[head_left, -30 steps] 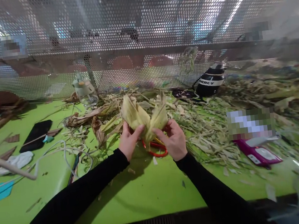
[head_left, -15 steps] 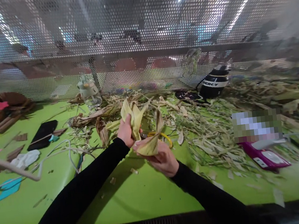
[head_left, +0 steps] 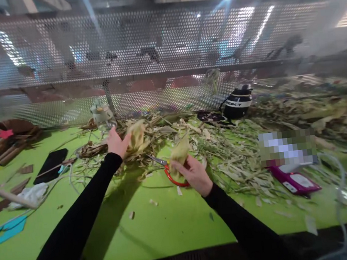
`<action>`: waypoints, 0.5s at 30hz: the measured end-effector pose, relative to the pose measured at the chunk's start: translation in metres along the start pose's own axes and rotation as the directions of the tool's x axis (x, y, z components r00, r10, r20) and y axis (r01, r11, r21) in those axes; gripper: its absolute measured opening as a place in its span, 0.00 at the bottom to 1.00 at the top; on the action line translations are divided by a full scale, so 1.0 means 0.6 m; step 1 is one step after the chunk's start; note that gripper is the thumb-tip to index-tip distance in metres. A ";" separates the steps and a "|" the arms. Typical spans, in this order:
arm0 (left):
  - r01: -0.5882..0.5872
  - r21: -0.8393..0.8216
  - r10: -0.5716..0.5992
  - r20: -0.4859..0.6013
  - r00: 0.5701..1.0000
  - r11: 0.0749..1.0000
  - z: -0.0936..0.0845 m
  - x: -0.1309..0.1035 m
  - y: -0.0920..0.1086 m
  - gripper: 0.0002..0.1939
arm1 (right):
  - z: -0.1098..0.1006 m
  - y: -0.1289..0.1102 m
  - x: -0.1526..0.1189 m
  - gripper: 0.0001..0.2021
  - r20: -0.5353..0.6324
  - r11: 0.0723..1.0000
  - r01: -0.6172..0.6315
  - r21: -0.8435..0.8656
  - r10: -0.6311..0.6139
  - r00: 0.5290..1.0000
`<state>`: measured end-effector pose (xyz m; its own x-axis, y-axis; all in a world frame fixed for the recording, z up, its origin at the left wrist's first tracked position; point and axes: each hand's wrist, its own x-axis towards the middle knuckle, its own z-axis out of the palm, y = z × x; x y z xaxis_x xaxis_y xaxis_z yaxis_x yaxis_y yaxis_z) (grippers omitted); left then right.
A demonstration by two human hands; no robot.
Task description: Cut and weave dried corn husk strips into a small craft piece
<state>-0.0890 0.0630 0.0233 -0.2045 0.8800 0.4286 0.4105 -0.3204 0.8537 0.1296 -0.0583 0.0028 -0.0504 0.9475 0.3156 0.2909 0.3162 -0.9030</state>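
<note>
My left hand [head_left: 118,144] is stretched toward the back of the table with its fingers apart. Right beside it is a pale yellow corn husk [head_left: 137,136], somewhat blurred, at the edge of the husk heap. My right hand [head_left: 196,175] pinches another pale corn husk [head_left: 180,149] between thumb and fingers, its tip pointing up. Just left of and partly under that hand are scissors [head_left: 175,182] with red-orange handles, their blades pointing to the back left.
Dried husk scraps [head_left: 236,160] cover the right and back. A black phone [head_left: 52,165], blue cutout [head_left: 8,231] and white cable lie left. A clear bottle [head_left: 103,115], black flask [head_left: 238,102] and perforated screen [head_left: 157,94] stand behind. A magenta device [head_left: 295,181] lies right.
My hands have moved apart: the left went left and back from the husk pieces, the right stays near with one husk. The scissors now show more fully. The view has tilted up slightly.
</note>
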 end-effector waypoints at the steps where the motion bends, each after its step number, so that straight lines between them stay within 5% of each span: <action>1: -0.033 -0.033 0.034 0.010 0.999 0.999 0.004 -0.017 0.013 0.21 | -0.001 0.004 0.001 0.13 -0.059 0.989 0.028 -0.146 -0.037 0.998; 4: -0.049 -0.158 0.100 0.332 0.938 0.986 0.029 -0.084 0.055 0.14 | 0.004 0.014 -0.003 0.08 -0.150 0.823 0.072 -0.564 -0.188 0.971; 6: 0.094 -0.227 0.086 0.673 0.735 0.969 0.053 -0.125 0.074 0.16 | 0.010 0.018 -0.008 0.08 -0.107 0.703 0.089 -0.705 -0.229 0.968; 7: 0.157 -0.238 0.054 0.691 0.720 0.958 0.064 -0.139 0.079 0.19 | 0.012 0.017 -0.010 0.09 -0.066 0.668 0.114 -0.735 -0.238 0.969; 11: 0.345 -0.363 -0.062 0.606 0.793 0.866 0.088 -0.153 0.075 0.16 | 0.013 0.010 -0.014 0.12 0.085 0.675 0.288 -0.679 -0.318 0.944; 15: 0.442 -0.438 -0.084 0.629 0.773 0.783 0.087 -0.145 0.069 0.06 | 0.005 0.009 -0.011 0.12 -0.095 0.842 0.194 -0.503 -0.277 0.956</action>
<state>-0.0077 -0.0086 0.0058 0.3662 0.9277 0.0732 -0.1577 -0.0157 0.9874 0.1285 -0.0626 -0.0050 -0.0376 0.8140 0.5796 0.7162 0.4264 -0.5525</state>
